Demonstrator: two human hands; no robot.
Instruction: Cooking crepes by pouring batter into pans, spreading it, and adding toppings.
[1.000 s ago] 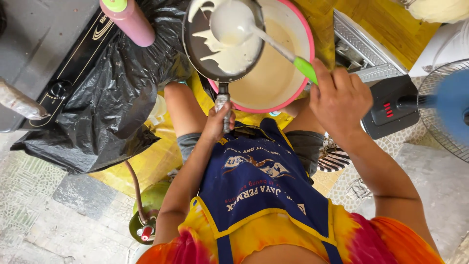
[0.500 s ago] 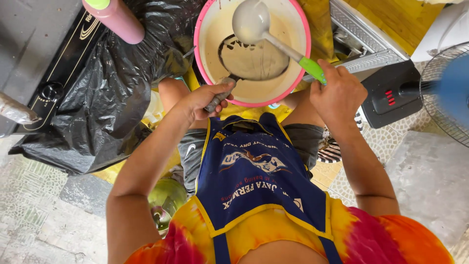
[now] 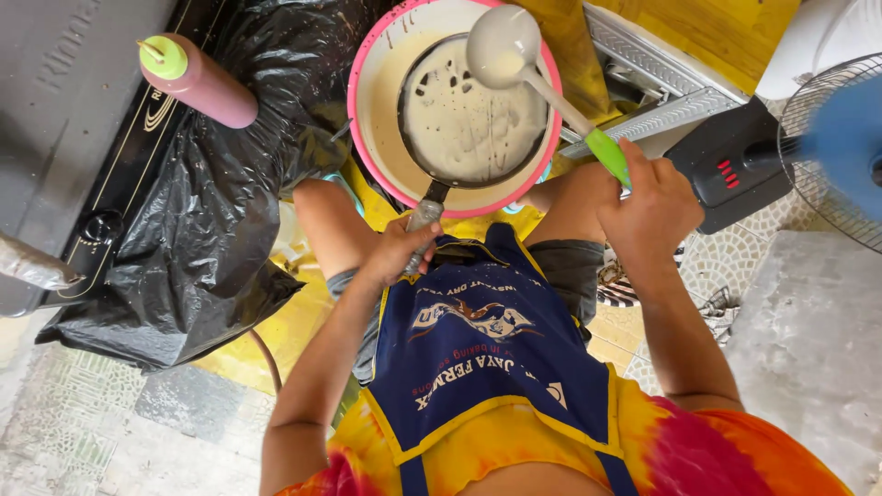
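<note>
Head view: the small pan (image 3: 473, 115), gripped by its handle in the left hand (image 3: 397, 250), has been lowered flat over the pink basin (image 3: 363, 64) at 12 o'clock, batter now coating it thinly. The ladle (image 3: 503, 48), clenched in the right hand (image 3: 650, 204), is held above the pan. 1 pink squeeze bottle (image 3: 197, 83) lies at 10 o'clock on black plastic (image 3: 193, 230), a fan (image 3: 831, 152) at 2 o'clock; nothing blocks the basin.

The basin (image 3: 367, 87) looks like smooth pink plastic. Inside it, the small pan (image 3: 473, 115) is dark metal filmed with wet, glossy batter. Over the pan, the ladle (image 3: 503, 46) has a pale, matt bowl and glossy green plastic grip. Left of the basin lies crinkled, shiny black plastic sheeting (image 3: 202, 202).
</note>
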